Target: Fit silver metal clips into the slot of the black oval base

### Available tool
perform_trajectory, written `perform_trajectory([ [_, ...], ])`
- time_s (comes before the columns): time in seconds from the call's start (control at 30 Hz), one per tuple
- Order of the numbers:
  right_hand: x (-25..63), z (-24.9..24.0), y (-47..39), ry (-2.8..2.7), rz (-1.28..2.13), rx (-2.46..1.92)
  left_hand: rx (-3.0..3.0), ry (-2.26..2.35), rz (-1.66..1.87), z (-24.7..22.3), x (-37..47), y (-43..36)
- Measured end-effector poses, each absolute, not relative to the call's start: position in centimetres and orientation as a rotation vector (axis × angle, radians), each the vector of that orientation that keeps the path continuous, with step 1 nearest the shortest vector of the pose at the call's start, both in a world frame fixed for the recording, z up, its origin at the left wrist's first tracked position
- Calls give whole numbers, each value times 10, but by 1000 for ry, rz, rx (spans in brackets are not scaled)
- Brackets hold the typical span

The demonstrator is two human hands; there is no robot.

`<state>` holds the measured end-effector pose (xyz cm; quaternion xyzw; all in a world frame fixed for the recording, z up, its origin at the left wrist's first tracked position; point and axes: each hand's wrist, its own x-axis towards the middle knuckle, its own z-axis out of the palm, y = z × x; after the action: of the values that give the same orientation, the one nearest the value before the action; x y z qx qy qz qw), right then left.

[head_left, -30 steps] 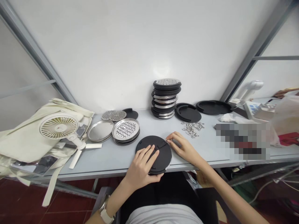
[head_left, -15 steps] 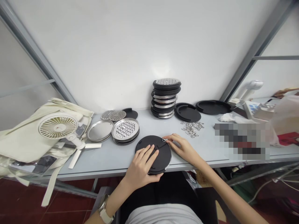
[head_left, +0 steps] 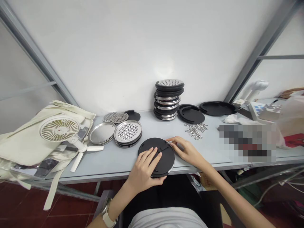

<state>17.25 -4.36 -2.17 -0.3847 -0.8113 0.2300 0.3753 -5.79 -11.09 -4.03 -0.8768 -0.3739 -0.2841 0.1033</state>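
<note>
A smooth, round black disc [head_left: 167,162] is held at the grey table [head_left: 114,160]'s front edge by the left hand [head_left: 143,169], fingers laid across it. A shiny, looped metal clip [head_left: 167,142] is pinched at its far-right rim by the right hand [head_left: 184,151].

Texts, labels, brands, numbers and signs: none legible. White fan [head_left: 60,129]: small mark at hub, too small to read. Blue-and-white item [head_left: 258,109], right part of table [head_left: 209,147]: surface too indistinct to tell any print.
</note>
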Motion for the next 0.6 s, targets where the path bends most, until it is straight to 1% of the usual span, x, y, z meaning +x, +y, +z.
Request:
perform_trajectory([
  [0.33, 174, -26, -43, -2128, 580, -1017, -2596, -1109, -831, -41, -59, -111],
  [0.6, 174, -22, -44, -2113, 648, -1032, -2599, -1112, -829, -41, -59, -111],
])
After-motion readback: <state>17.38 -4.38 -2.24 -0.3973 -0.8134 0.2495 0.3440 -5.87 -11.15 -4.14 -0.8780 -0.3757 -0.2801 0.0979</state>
